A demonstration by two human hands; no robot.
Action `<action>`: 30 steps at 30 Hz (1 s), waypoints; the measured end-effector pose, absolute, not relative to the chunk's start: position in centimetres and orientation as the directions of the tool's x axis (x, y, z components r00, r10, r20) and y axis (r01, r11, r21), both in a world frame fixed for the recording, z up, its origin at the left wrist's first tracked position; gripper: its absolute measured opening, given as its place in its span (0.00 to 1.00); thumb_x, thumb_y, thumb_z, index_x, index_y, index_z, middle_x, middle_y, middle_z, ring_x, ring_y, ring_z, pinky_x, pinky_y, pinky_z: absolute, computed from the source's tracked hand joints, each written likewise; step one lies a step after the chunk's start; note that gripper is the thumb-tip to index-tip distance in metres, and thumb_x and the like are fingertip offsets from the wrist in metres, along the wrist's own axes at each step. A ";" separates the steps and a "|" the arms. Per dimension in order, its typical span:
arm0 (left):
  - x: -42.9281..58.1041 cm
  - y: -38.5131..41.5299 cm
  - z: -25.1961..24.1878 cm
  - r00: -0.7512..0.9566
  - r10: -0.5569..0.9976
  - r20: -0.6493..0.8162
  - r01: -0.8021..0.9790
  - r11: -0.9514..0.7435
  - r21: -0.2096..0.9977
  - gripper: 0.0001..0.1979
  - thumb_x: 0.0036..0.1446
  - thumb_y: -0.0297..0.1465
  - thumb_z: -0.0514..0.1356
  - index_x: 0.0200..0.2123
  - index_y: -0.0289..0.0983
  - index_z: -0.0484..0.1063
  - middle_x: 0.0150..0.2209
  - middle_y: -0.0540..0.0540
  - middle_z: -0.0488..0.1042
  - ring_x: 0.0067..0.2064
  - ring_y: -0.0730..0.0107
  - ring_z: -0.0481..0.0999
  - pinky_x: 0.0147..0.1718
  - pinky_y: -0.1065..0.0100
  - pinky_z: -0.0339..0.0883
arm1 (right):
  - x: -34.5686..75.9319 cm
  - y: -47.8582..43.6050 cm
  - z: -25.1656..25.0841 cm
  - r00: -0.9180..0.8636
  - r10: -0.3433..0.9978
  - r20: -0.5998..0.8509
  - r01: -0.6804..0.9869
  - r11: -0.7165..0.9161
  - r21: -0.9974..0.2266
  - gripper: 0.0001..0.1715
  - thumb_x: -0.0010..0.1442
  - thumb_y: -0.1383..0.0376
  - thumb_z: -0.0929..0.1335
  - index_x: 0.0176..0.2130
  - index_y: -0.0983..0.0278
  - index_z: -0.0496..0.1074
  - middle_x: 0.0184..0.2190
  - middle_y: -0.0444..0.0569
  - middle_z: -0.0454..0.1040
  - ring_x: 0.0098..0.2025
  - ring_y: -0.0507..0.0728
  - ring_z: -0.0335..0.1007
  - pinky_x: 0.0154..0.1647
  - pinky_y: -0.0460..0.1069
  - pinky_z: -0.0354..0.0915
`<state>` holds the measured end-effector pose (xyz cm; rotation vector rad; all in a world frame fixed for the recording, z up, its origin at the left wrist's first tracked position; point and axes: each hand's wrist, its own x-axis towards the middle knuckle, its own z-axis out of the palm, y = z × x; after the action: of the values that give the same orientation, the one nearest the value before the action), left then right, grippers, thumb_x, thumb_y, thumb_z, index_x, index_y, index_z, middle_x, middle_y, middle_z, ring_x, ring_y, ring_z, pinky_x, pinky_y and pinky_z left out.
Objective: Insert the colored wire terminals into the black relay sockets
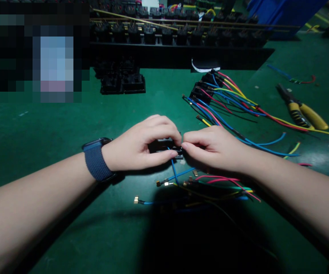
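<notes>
My left hand [144, 142], with a watch on its wrist, is closed around a small black plastic part [178, 156], thumb in front and fingers behind. Most of that part is hidden by the fingers. A thin blue wire [174, 167] runs from it down toward the table. At the part's right end my right hand [214, 146] is closed in a pinch, its fingertips nearly meeting the left ones. What it pinches is too small and covered to make out. Just below both hands lie loose wires with brass terminals [136, 199], in blue, red, yellow and green.
Black socket housings [134, 83] sit on the green table [67, 125] at back left. Behind my right hand, coloured wires fan out from black housings [201, 93]. Yellow-handled pliers [301, 110] lie at right. A long black rack [181, 55] of sockets spans the back, beside a blue bin [284, 17].
</notes>
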<state>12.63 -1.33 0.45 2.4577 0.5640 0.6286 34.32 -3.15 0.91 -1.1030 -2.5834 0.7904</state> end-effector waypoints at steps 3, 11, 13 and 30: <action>12.6 -1.3 0.4 0.798 0.510 0.323 0.253 -0.768 0.588 0.08 0.56 0.32 0.61 0.39 0.37 0.70 0.38 0.46 0.73 0.43 0.68 0.70 0.46 0.66 0.64 | 34.3 -3.2 0.9 -0.694 0.720 -0.002 0.599 0.575 -0.557 0.18 0.63 0.60 0.59 0.24 0.64 0.62 0.18 0.39 0.59 0.22 0.47 0.54 0.25 0.45 0.46; 12.7 -1.3 0.4 0.794 0.520 0.316 0.260 -0.760 0.596 0.07 0.56 0.32 0.61 0.38 0.37 0.70 0.38 0.45 0.74 0.43 0.67 0.71 0.46 0.66 0.65 | 34.3 -3.2 0.9 -0.685 0.728 0.004 0.603 0.571 -0.558 0.18 0.62 0.60 0.59 0.23 0.64 0.61 0.18 0.39 0.58 0.21 0.47 0.52 0.25 0.45 0.46; 12.7 -1.3 0.3 0.793 0.519 0.319 0.256 -0.759 0.599 0.07 0.56 0.32 0.61 0.37 0.37 0.70 0.38 0.45 0.73 0.44 0.67 0.71 0.46 0.66 0.65 | 34.3 -3.2 0.8 -0.682 0.731 0.006 0.605 0.569 -0.557 0.18 0.62 0.60 0.59 0.22 0.64 0.61 0.18 0.39 0.57 0.21 0.47 0.52 0.25 0.45 0.45; 12.5 -1.6 0.5 0.780 0.521 0.347 0.189 -0.725 0.662 0.02 0.55 0.29 0.62 0.31 0.36 0.72 0.38 0.45 0.71 0.40 0.70 0.72 0.41 0.68 0.69 | 34.3 -3.2 0.7 -0.690 0.724 0.012 0.603 0.584 -0.543 0.20 0.62 0.60 0.59 0.22 0.64 0.62 0.17 0.39 0.57 0.21 0.47 0.52 0.25 0.46 0.45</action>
<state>12.53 -1.55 0.50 2.3478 0.5258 0.6996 34.28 -3.23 0.73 -1.1008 -2.5829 0.7551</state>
